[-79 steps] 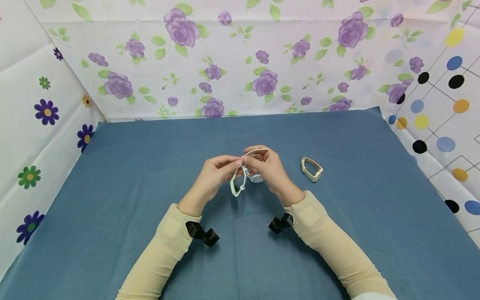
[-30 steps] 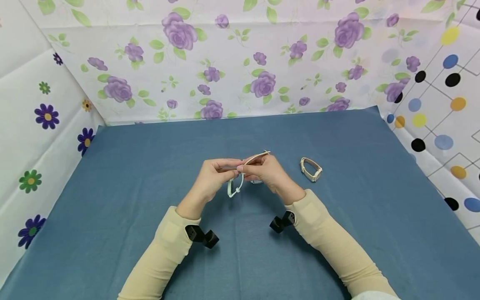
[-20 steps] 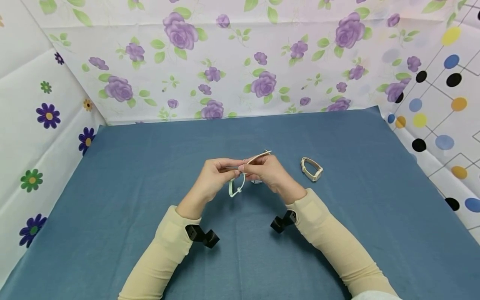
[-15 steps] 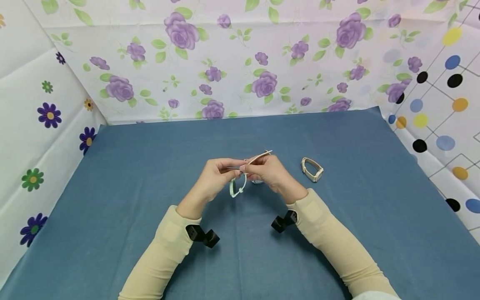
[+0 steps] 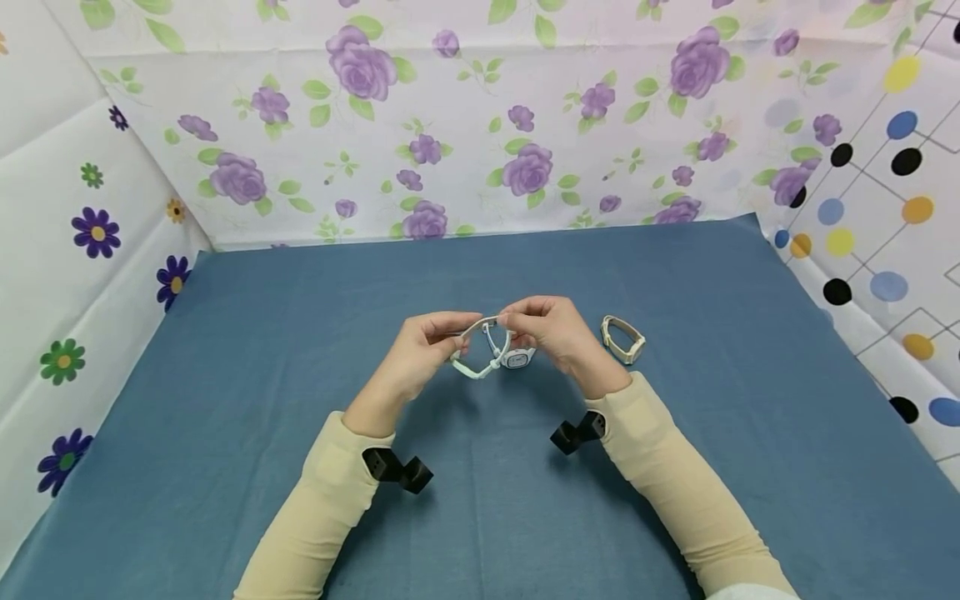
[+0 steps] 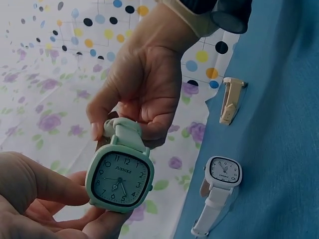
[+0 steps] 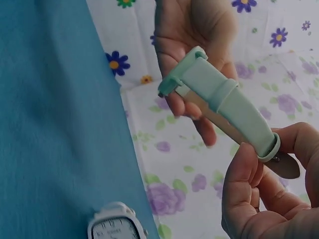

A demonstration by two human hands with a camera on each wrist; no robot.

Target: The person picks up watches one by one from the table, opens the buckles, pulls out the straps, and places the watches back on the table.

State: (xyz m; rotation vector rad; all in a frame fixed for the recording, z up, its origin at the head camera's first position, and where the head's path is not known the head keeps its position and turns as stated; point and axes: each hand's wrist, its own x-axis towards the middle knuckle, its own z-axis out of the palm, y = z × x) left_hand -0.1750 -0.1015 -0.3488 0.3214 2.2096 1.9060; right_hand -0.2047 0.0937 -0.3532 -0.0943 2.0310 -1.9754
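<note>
Left hand [image 5: 420, 346] has a snug grip on the mint watch [image 6: 122, 179] by its case [image 7: 180, 70], right hand [image 5: 564, 333] pinching the strap [image 7: 246, 119] — all up above the blue counter [image 5: 187, 433]. White watch [image 5: 516, 359] lies near the right hand — beige watch [image 5: 634, 351] further right.

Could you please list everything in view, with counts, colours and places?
Green watch: 1, pale green, held up near the centre.
Blue cloth: 1, blue, spread across the work surface.
White watch: 1, white, on the cloth, near the centre.
Beige watch: 1, beige, further right on the cloth; dial unseen.
Rose backdrop: 1, white with purple roses, at the back.
Flower backdrop: 1, white with multicoloured flowers, left side.
Dotted backdrop: 1, white with multicoloured dots, right side.
Wrist cameras: 2, black, one per wrist.
Sleeves: 2, cream, on both arms.
Left hand: 1, bare, holding the green watch.
Right hand: 1, bare, pinching its strap end.
</note>
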